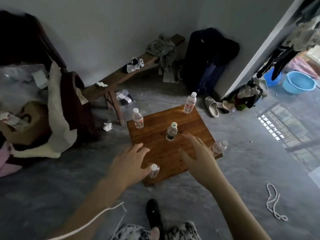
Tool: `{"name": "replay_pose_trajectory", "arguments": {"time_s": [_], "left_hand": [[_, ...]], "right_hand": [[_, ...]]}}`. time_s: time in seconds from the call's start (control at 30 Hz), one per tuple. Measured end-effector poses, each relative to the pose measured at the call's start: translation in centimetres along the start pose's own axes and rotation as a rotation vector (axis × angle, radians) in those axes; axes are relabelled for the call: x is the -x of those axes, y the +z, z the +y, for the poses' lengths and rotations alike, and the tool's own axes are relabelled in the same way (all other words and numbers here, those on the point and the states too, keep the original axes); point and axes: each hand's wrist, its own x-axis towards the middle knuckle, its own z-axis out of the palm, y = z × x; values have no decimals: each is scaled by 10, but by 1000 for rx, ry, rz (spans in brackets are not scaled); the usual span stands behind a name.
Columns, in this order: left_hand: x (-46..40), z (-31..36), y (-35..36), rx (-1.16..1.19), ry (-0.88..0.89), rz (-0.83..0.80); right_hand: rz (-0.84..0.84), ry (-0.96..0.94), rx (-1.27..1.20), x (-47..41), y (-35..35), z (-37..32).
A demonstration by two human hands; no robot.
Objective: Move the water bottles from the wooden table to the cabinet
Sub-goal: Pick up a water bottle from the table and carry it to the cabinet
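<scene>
On the low wooden tabletop (187, 122), five water bottles stood upright: far-corner bottle (190, 103), left-edge bottle (138, 119), green-cap bottle (172, 132) near the middle, right-corner bottle (219, 147) partly behind the right hand, and near-corner bottle (153, 170) at the front edge. None moved yet; cabinet wasn't in view.

Left hand (130, 161) was open, fingers spread, thumb side touching or just beside the near-corner bottle's cap; couldn't tell which. Right hand (197, 154) was open too, fingers extended toward the green-cap bottle, nothing held.

Risks, my read:
- Near-corner and right-corner bottles sat right at the table edges. A brush from a palm or wrist while reaching past could tip them onto the floor.
- Right forearm hid most of the right-corner bottle, so an elbow sweep on pull-back was the likely cause there.
- Reaching both hands at once split attention; one grasp could land on a cap rather than the body and slip.
- White rope (274, 203) on the floor and a cord near the left arm: trip or snag hazard when carrying.
</scene>
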Motion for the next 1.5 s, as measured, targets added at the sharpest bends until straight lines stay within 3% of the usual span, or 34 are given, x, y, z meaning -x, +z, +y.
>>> {"name": "replay_pose_trajectory", "arguments": {"time_s": [0.43,0.87,1.13,1.5], "left_hand": [[-56,-25,92,234,-170,37],[-124,-42,250,391,-282,77],[-145,-35,303,934,-383,362],[-158,-40,324,1025,-361,532]], "right_hand": [[-175,50,-72,-58,77,67],[-289,134,-116,-87,176,174],[-287,284,-196,-81,237,211],[-251,322,-266,-85,249,225]]}}
